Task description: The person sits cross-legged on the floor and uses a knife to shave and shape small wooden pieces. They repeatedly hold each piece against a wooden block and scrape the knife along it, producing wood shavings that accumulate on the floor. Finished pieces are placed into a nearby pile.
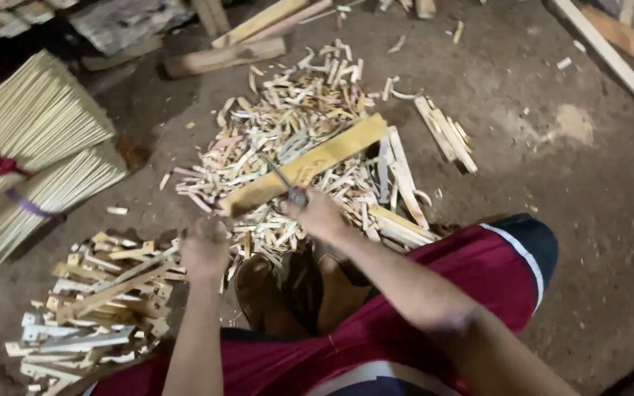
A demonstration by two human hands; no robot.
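Note:
My right hand (322, 214) grips the handle of a knife (280, 174) whose thin blade points up and away over a flat yellow wooden slat (306, 164). The slat lies slantwise across a heap of bamboo shavings and offcuts (295, 110). My left hand (204, 248) is closed just below the slat's near left end; what it holds is blurred, maybe a thin strip. Both hands hover above my feet in brown footwear (288, 293), with my red shorts (434, 293) below.
Bundles of thin pale sticks tied with red and purple bands (31, 154) lie at the left. A pile of short cut bamboo pieces (97, 301) sits at lower left. Loose planks (225, 55) and slats (445, 136) lie on the dirt floor (574, 183).

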